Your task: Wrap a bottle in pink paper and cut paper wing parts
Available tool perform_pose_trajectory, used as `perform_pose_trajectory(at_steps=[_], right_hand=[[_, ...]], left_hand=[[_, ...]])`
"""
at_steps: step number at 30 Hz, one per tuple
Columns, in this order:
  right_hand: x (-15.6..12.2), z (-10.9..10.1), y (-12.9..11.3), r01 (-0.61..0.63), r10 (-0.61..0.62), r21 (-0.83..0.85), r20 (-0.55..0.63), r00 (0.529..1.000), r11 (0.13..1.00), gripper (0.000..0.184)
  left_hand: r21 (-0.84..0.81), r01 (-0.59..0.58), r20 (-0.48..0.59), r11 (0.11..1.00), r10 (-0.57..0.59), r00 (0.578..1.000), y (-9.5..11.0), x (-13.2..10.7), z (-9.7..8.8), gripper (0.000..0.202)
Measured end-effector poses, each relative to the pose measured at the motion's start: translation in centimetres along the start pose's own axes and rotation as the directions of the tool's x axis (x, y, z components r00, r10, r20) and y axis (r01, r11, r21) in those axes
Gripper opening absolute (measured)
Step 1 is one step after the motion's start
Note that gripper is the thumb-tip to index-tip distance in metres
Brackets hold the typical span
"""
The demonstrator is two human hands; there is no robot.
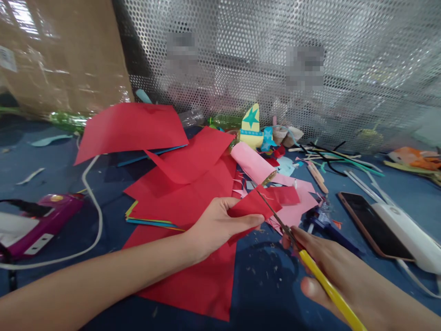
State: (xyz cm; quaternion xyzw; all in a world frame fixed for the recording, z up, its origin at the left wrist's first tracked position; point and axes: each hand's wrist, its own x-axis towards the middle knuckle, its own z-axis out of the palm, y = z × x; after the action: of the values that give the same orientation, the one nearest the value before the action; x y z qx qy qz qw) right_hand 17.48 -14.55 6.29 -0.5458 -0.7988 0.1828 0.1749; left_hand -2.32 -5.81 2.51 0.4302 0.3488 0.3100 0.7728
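Note:
My left hand (215, 225) pinches a small piece of red paper (251, 204) between thumb and fingers. Yellow-handled scissors (319, 273) are in my right hand (336, 259), their blades lying across the red piece near its right edge. Whether the blades are parted is hard to make out. Under my left forearm spread large red paper sheets (206, 280), with blue and yellow sheets (151, 221) showing at one edge. Just beyond the blades lie a pink paper-wrapped tube (253, 163) and pink paper scraps (303, 195).
A glue gun (330, 227), a phone (374, 225) and a white device (409, 236) lie on the right. A purple power strip (58, 220) with a white cable (99, 216) sits left. Behind stand a yellow paper craft (250, 138), a cardboard box (69, 55) and a perforated metal panel (241, 55).

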Motion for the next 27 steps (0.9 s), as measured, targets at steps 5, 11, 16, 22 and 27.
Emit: perform_pose_trajectory(at_steps=[5,11,16,22,27], right_hand=[[-0.7,1.1,1.3,-0.014,0.015,0.016,-0.034,0.999,1.000,0.064],[-1.1,1.6,2.0,-0.117,0.116,0.052,0.011,0.993,0.992,0.070],[-0.9,1.4,2.1,-0.191,0.186,0.069,0.072,0.980,0.979,0.074],[-0.7,1.5,2.3,-0.267,0.253,0.058,0.179,0.951,0.962,0.077],[-0.3,1.6,2.3,-0.316,0.299,0.056,0.199,0.933,0.947,0.073]], left_hand=[[-0.011,-0.004,0.000,1.000,0.004,1.000,0.0,0.0,0.1,0.026],[0.018,0.027,-0.026,0.999,-0.026,0.999,-0.1,0.1,-0.1,0.026],[0.058,0.030,-0.027,0.998,-0.029,0.999,0.0,0.3,-0.2,0.025],[0.065,0.056,-0.021,0.996,-0.055,0.998,-0.1,0.4,-0.4,0.024],[0.077,0.064,-0.008,0.995,-0.063,0.998,-0.4,0.7,-0.5,0.025]])
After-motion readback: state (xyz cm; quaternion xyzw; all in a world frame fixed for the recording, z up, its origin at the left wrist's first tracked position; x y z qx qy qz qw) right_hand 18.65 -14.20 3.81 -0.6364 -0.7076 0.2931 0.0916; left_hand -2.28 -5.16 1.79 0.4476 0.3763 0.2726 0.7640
